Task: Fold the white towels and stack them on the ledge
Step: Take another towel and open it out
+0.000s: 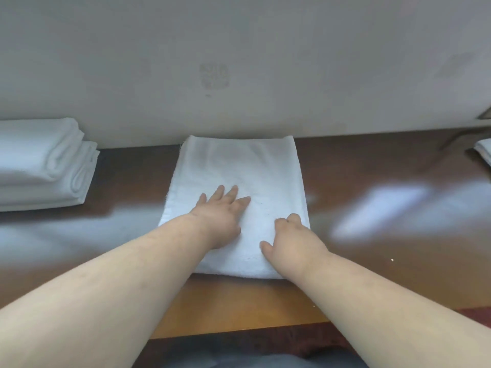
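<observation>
A white towel (239, 168), folded into a rectangle, lies flat on the brown wooden ledge (372, 181), its far edge against the wall. My left hand (221, 213) lies on the towel's near-left part with fingers straight and spread, pressing it flat. My right hand (289, 240) rests on the near-right part with its fingers bent onto the cloth and the thumb out to the left; whether it pinches the fabric is unclear. A stack of folded white towels (39, 163) sits at the left end of the ledge.
A pale wall (239, 62) rises right behind the ledge. Another white cloth's corner (483, 151) shows at the far right edge. The ledge's front edge (239, 325) runs just below my forearms, with dark floor beneath.
</observation>
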A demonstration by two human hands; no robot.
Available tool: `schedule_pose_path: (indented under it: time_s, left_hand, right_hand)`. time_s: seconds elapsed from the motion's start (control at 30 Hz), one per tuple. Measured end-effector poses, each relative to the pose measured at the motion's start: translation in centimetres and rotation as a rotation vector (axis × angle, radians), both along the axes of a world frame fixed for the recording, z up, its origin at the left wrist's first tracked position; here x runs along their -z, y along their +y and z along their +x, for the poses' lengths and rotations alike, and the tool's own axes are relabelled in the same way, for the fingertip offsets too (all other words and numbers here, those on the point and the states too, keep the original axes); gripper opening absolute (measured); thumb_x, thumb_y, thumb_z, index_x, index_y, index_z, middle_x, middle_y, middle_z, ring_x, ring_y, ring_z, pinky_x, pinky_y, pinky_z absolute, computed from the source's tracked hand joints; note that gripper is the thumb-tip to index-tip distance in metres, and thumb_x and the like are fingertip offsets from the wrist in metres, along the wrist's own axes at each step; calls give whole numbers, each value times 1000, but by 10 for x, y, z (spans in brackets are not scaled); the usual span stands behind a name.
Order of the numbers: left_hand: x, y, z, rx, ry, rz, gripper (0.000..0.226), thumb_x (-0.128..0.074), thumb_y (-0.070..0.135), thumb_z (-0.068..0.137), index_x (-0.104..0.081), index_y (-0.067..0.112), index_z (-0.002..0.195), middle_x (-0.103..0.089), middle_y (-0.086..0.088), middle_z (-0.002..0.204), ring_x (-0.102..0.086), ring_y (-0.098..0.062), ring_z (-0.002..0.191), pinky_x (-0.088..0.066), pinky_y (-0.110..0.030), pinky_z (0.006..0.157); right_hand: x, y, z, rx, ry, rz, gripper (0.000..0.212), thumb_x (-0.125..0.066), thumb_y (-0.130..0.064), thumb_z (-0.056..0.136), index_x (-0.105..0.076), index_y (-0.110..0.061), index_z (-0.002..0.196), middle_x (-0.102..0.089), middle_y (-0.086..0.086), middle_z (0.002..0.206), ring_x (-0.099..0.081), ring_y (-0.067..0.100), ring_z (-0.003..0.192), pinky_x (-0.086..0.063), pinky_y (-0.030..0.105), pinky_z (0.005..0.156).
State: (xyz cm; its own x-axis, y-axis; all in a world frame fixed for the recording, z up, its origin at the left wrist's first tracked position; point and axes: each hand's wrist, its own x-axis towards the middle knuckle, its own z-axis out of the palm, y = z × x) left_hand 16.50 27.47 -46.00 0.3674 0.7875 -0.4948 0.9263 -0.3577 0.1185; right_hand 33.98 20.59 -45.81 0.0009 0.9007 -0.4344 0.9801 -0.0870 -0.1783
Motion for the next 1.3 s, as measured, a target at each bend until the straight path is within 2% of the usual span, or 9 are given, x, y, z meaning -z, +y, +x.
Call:
schedule_pose_path:
  time_s: [0.1,0.17,0.3,0.7,0.83,0.97,1.07,1.17,1.3]
  left_hand:
    - [11,-34,1,7,-160,190,60,-35,28,97,-16,32,154,-5,1,164,0,-19,150,-3,-41,121]
    - [24,-63,-8,58,-121,261,57,-23,48,97,-16,38,152,-5,3,164,1,-18,150,0,-44,120]
    - [43,-88,-46,-121,17,227,72,0,71,85,7,43,151,18,7,161,21,-16,147,10,-50,118]
    - [26,-79,-52,11,-25,235,62,-5,58,94,7,41,152,22,4,160,24,-15,145,11,-37,118]
    - [27,-68,-55,-37,-9,272,53,-25,57,97,-23,45,149,-17,4,160,-13,-20,146,-13,-35,118]
    - [20,-46,-38,-80,-133,391,35,-43,51,94,-59,36,121,-50,6,126,-45,-21,119,-33,-34,102]
    - [24,-37,-32,39,-138,310,51,-36,53,94,-44,35,141,-31,0,154,-24,-26,144,-15,-38,118]
    - [37,-33,-38,89,-88,270,63,-10,59,91,-6,45,152,8,8,163,13,-17,149,11,-41,119]
    - [41,-27,-41,115,-114,285,62,-17,58,92,-14,44,152,0,7,162,6,-18,149,8,-44,118]
  right_hand:
    - [11,-4,8,-114,90,243,43,-42,-40,97,-49,-19,134,-38,3,141,-41,24,127,-36,34,104]
    - [24,-10,15,-288,64,274,59,-31,-47,100,-27,-22,153,-16,2,162,-12,23,149,-12,40,121]
    - [48,-14,36,-328,2,179,85,-3,-74,87,4,-27,157,15,-4,163,20,14,148,11,44,120]
    - [40,-23,11,-407,54,171,85,-4,-70,86,2,-23,157,11,0,165,18,16,149,10,43,120]
    - [38,-17,28,-387,40,142,83,-16,-72,90,0,-24,157,9,-2,165,14,15,150,7,38,121]
    - [32,-4,25,-328,61,220,68,-27,-65,94,-32,-27,150,-27,0,158,-21,22,144,-18,38,117]
    - [32,12,26,-362,53,323,51,-35,-55,98,-48,-25,137,-40,-1,145,-35,24,131,-30,38,107]
    - [36,37,35,-502,59,266,67,-24,-62,94,-26,-27,153,-7,-4,164,-5,21,150,-3,37,121]
    - [39,92,70,-361,-59,196,81,-15,-70,90,-6,-26,157,6,-2,165,11,12,150,5,39,121]
